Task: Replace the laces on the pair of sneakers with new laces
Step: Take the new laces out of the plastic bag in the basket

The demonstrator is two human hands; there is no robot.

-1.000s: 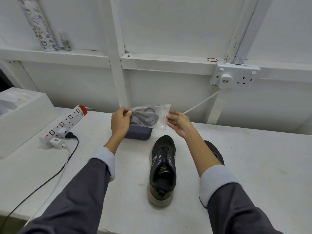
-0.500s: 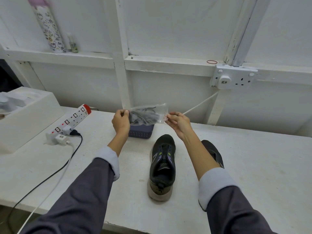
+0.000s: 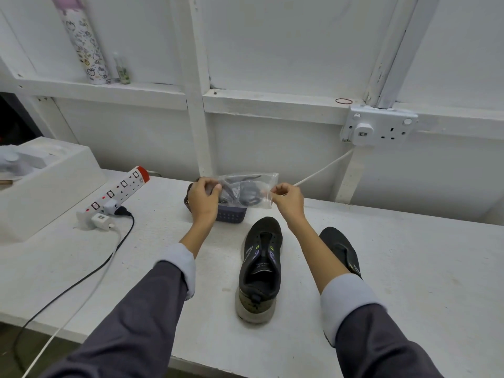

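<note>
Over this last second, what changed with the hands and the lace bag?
The right hand went from holding the lace bag by its edge with straighter fingers to pinching its corner. The left hand still grips the other end above the basket; both sneakers lie unmoved.

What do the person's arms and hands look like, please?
The left sleeve and right sleeve are dark grey, each ending in a pale grey-blue cuff. The left hand and right hand are bare, with no gloves, rings or watch visible.
</note>
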